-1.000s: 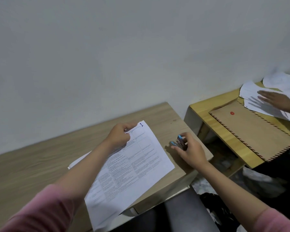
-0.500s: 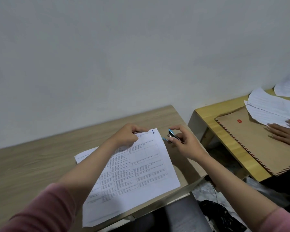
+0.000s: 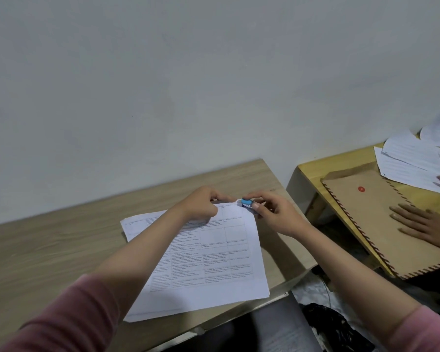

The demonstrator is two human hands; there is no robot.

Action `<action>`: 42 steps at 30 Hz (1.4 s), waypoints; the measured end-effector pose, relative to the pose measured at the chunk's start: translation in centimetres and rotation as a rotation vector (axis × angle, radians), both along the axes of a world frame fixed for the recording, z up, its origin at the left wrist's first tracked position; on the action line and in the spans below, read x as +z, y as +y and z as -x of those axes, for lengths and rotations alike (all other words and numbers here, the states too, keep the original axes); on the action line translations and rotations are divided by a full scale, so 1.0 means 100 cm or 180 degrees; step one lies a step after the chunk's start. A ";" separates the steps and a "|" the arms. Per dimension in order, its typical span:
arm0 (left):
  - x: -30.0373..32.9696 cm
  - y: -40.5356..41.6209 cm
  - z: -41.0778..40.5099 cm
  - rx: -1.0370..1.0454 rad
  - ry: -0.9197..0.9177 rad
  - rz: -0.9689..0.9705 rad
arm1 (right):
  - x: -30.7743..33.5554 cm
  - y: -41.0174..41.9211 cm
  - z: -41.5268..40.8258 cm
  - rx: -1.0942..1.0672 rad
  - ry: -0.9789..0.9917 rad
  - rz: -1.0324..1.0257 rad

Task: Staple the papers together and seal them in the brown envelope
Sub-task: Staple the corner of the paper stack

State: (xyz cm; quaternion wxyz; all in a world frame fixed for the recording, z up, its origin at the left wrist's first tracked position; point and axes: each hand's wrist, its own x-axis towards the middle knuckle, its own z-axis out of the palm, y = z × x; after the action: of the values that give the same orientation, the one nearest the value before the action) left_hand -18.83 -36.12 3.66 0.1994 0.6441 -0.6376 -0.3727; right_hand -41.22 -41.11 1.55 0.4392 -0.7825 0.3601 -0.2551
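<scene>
Printed white papers point(image 3: 214, 252) with table grid, left hand point(image 3: 201, 205) pinching top edge, right hand point(image 3: 269, 212) gripping small blue stapler point(image 3: 245, 202) at their top-right corner

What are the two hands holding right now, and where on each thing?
The right hand pinches the small blue stapler at its rear end; the left hand grips the papers near their top corner.

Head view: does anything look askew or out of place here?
The papers are not squared: a lower sheet juts out at the stack's left and bottom edges. The brown envelope lies on the neighbouring table under another person's hand.
</scene>
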 end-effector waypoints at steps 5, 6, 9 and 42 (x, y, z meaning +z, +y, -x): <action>-0.002 0.001 -0.003 -0.0017 -0.0015 0.0014 | 0.006 -0.004 0.000 0.0078 -0.0186 -0.0230; -0.001 0.001 -0.002 -0.0030 0.0001 0.0045 | 0.007 -0.004 0.000 0.0119 -0.0222 -0.0285; 0.002 0.003 -0.002 -0.0022 0.0064 0.0105 | 0.011 -0.005 0.001 0.0249 -0.0234 -0.0378; 0.007 0.012 -0.005 -0.0093 0.0243 0.0079 | 0.012 -0.023 0.000 0.0838 0.0372 -0.1322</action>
State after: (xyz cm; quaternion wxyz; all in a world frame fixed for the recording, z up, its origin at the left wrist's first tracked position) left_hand -18.29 -34.87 4.37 0.2261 0.6175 -0.6433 -0.3920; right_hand -41.27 -43.43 2.73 0.5985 -0.7290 0.3246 -0.0706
